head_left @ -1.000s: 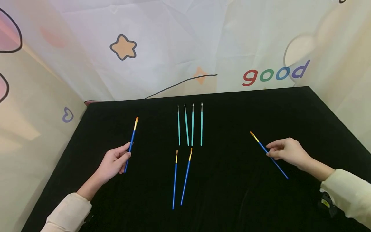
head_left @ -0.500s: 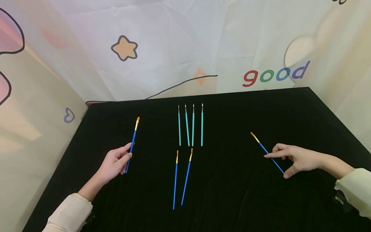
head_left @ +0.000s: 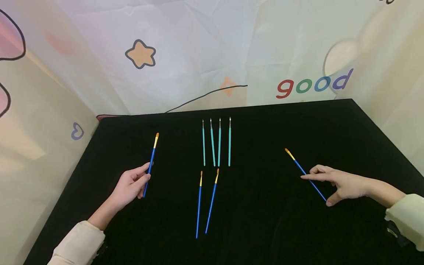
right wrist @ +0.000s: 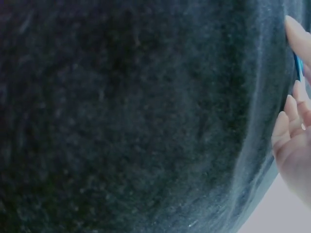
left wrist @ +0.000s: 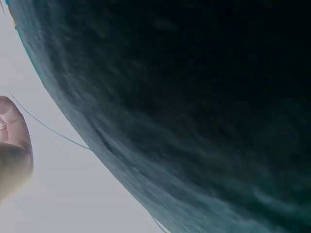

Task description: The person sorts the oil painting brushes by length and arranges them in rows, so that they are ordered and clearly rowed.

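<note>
In the head view my left hand (head_left: 130, 187) pinches a blue-handled paintbrush (head_left: 152, 160) between thumb and fingers, its orange bristles pointing away from me. My right hand (head_left: 347, 184) touches a second blue-handled paintbrush (head_left: 299, 167), which slants up to the left. Its straight index finger lies across the handle, and the thumb, spread apart, is at the handle's near end. The right wrist view shows the right hand (right wrist: 296, 141) at the edge, with a bit of blue handle (right wrist: 298, 67). Only part of the left hand (left wrist: 12, 150) shows in the left wrist view.
Two more blue paintbrushes, one left (head_left: 198, 209) and one right (head_left: 211, 206), lie centrally on the black tabletop (head_left: 258, 221). Beyond them, several turquoise paintbrushes (head_left: 229, 147) lie in a row. A printed curtain (head_left: 198, 55) hangs behind the table.
My right hand has shifted right and towards me along its paintbrush, going from a pinch at mid-handle to spread index finger and thumb. The left hand keeps its hold almost unmoved.
</note>
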`<state>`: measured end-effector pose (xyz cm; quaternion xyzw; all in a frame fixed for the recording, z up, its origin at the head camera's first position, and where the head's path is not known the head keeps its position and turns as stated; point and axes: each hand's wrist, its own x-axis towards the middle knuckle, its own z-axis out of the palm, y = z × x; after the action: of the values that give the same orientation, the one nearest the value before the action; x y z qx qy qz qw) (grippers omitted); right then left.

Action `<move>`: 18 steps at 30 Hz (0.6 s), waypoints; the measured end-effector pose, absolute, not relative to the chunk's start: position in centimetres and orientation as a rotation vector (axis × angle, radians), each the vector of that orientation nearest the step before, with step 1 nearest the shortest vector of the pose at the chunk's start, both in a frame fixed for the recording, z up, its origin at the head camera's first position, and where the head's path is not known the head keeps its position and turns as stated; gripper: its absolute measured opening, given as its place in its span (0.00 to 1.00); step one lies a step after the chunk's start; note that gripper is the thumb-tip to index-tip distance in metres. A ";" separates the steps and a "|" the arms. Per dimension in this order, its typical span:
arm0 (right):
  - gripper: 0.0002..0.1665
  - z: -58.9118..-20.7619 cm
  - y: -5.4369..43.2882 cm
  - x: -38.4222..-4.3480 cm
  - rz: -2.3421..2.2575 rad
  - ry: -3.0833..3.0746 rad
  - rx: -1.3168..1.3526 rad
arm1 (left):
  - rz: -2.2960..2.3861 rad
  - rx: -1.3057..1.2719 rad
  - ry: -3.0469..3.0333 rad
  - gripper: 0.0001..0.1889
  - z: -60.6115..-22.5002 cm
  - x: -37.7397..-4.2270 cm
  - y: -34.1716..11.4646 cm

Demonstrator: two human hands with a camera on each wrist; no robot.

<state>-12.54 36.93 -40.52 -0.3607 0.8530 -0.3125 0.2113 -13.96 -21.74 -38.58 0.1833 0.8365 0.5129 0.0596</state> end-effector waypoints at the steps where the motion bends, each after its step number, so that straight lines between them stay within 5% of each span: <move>1: 0.42 -40.5 36.9 -12.6 -0.881 2.364 -1.013 | 1.558 0.557 2.519 0.20 -38.4 -13.9 -21.5; 18: 0.35 -40.7 36.9 -12.7 -0.989 2.360 -1.050 | 1.584 0.640 2.366 0.21 -38.2 -13.3 -18.9</move>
<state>-12.72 36.89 -40.74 -0.3728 0.8383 -0.3512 0.1868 -13.28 -18.91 -38.24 0.2181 0.8057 0.5394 0.1114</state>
